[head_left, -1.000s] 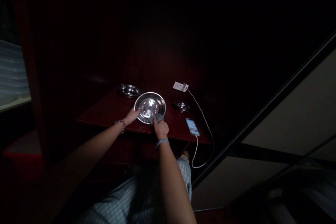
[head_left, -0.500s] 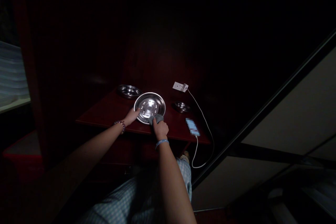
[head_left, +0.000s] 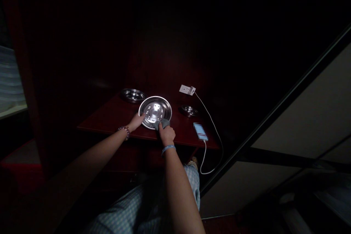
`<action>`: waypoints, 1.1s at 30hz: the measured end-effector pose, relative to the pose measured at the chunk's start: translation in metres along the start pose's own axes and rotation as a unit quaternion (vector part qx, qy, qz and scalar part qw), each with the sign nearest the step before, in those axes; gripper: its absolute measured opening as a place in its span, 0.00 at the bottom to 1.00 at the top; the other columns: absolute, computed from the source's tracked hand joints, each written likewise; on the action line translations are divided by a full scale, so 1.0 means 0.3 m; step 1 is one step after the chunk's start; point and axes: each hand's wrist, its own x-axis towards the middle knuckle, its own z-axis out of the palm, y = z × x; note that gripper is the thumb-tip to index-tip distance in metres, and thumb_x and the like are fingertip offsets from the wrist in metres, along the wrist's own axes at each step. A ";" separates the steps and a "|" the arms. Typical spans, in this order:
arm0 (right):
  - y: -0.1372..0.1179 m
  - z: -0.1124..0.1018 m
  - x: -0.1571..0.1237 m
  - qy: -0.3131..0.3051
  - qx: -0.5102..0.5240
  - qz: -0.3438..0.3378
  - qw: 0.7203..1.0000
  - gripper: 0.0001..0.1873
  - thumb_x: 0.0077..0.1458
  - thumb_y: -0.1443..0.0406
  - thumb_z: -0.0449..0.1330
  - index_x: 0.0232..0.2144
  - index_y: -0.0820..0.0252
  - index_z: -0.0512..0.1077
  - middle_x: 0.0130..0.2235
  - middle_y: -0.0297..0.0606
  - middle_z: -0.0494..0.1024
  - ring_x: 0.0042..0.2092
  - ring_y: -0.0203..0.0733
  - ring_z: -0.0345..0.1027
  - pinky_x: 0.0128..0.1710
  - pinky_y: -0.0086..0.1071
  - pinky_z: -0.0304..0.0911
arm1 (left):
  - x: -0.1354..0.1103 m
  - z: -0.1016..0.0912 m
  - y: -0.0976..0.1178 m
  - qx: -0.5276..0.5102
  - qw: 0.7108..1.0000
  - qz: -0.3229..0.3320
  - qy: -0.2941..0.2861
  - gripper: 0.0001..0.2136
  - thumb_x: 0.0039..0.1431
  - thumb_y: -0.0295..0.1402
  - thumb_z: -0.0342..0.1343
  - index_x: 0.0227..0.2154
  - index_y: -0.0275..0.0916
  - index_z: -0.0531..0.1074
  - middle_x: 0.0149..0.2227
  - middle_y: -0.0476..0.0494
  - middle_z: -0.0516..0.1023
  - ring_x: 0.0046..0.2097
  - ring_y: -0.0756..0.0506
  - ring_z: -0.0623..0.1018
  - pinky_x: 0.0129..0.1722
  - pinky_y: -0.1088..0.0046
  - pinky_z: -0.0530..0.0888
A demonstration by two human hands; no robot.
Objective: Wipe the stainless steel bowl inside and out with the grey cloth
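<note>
A round steel bowl [head_left: 155, 109] with small bright marks around its base is tilted toward me over the front of the dark red table [head_left: 101, 119]. My left hand [head_left: 136, 121] grips its left rim, thumb on the inside. In my right hand [head_left: 167, 134] a grey cloth [head_left: 164, 123] is bunched against the bowl's lower right rim. The fingers under the cloth and behind the rim are hidden. A second steel bowl [head_left: 133, 95] lies behind to the left, and a smaller steel bowl [head_left: 189, 110] sits to the right.
A phone [head_left: 200, 131] lies at the table's right edge. Its white cable [head_left: 210, 117] loops down past the edge and up to a charger in the wall socket [head_left: 187, 90]. Stacked translucent containers [head_left: 9, 80] stand far left.
The whole view has shifted very slightly. Both hands keep their grip, and the cloth stays at about the same place on the bowl's rim.
</note>
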 end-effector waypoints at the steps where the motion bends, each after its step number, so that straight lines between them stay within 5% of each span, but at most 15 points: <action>1: 0.000 0.000 0.000 0.000 -0.001 0.000 1.000 0.34 0.73 0.47 0.50 0.55 0.72 0.79 0.55 0.64 0.82 0.59 0.60 0.78 0.57 0.42 0.72 | -0.001 -0.001 0.002 0.000 1.000 0.001 0.000 0.10 0.55 0.37 0.59 0.37 0.37 0.78 0.43 0.32 0.86 0.53 0.34 0.83 0.60 0.54 0.76; 33: -0.001 0.004 -0.001 0.007 -0.008 -0.006 1.000 0.34 0.74 0.48 0.50 0.53 0.72 0.80 0.54 0.64 0.83 0.58 0.58 0.80 0.55 0.40 0.73 | -0.020 0.002 0.024 -0.003 1.000 0.007 0.007 0.12 0.56 0.39 0.60 0.38 0.37 0.78 0.45 0.32 0.86 0.54 0.34 0.83 0.60 0.56 0.76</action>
